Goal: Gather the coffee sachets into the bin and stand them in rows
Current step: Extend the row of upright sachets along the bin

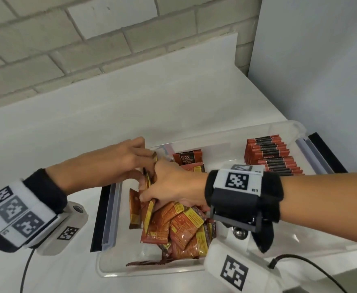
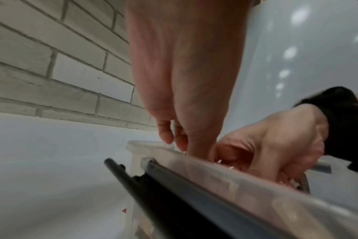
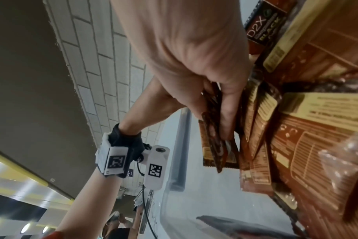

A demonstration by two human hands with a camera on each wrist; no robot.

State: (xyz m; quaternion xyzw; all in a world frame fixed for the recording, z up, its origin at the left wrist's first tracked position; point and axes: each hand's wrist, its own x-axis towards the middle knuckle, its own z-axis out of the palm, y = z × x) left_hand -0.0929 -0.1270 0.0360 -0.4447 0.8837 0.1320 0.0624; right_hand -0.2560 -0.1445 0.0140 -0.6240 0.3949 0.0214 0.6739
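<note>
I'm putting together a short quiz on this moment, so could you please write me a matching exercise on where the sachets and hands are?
Things:
1. loose sachets
2. standing rows
3. right hand
4. left hand

Places or states:
A. upright at the far right of the clear bin
B. heaped at the near middle
C. reaches in over the left rim
D. grips a small bundle of sachets

Pairs: 1-B, 2-A, 3-D, 4-C

White counter [image 1: 88, 115] below pale brick wall [image 1: 67, 39].

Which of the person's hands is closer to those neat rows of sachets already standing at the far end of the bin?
Right. The right hand works mid-bin, beside the standing rows; the left hand is at the bin's opposite, left wall.
</note>
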